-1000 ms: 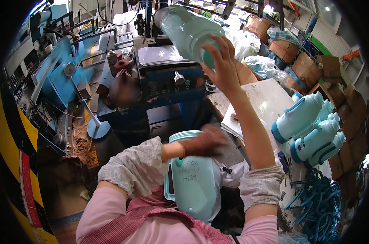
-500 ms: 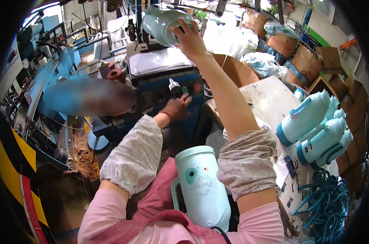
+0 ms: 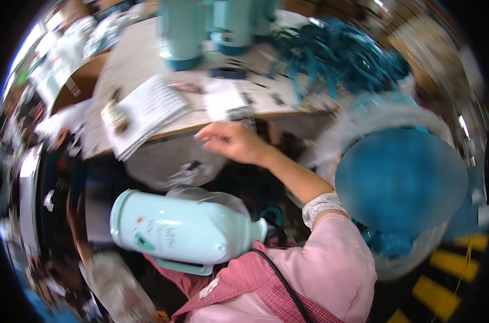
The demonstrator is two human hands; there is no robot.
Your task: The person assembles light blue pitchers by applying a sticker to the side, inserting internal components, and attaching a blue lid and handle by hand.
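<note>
Across my lap lies a pale mint vacuum flask body [image 3: 188, 223] with a handle, a printed pattern and lettering on its side. My right hand [image 3: 231, 142] is raised in front of the table edge, beyond the flask. Its fingers are loosely bent and apart, with nothing seen in them. My left hand [image 3: 76, 212], in a brown glove, reaches toward the dark machine at the left. It is dark and smeared by motion, so its fingers do not show clearly.
The worktable [image 3: 134, 59] holds papers [image 3: 147, 110], several mint flasks [image 3: 182, 35] and a heap of teal straps [image 3: 341, 56]. At the right stands a plastic-lined container [image 3: 433, 264] with teal parts. An open carton [image 3: 80, 81] stands at the table's left.
The view has swung to the right. My right hand has left the flask at the machine and is now by the table edge. The lap flask stays with me.
</note>
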